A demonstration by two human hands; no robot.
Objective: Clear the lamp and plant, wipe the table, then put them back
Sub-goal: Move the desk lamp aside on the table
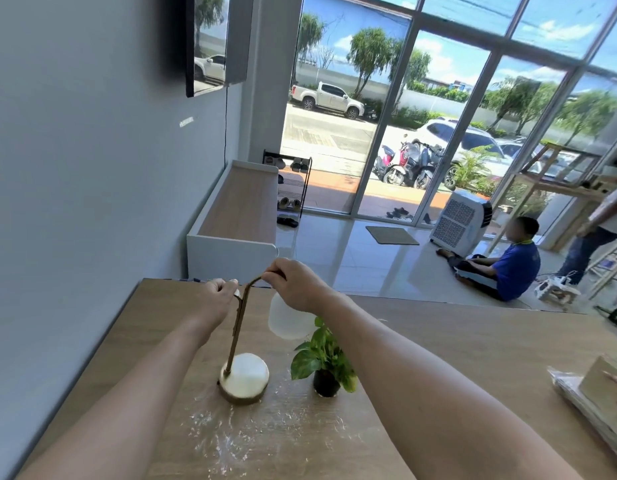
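Observation:
A lamp (238, 327) with a thin brass stem, a round white base (245, 377) and a frosted white shade (286, 317) stands on the wooden table (473, 341). My right hand (295, 284) grips the curved top of the stem above the shade. My left hand (219, 296) pinches the stem just left of it. A small green plant in a black pot (325, 365) stands right beside the lamp base, under my right forearm. White dust (265, 434) is scattered over the table in front of both.
A plastic-wrapped stack with a box (601, 400) lies at the table's right edge. The grey wall runs along the left. Beyond the table are a low white cabinet (237, 216), a tiled floor, a seated person (507, 261) and a standing one.

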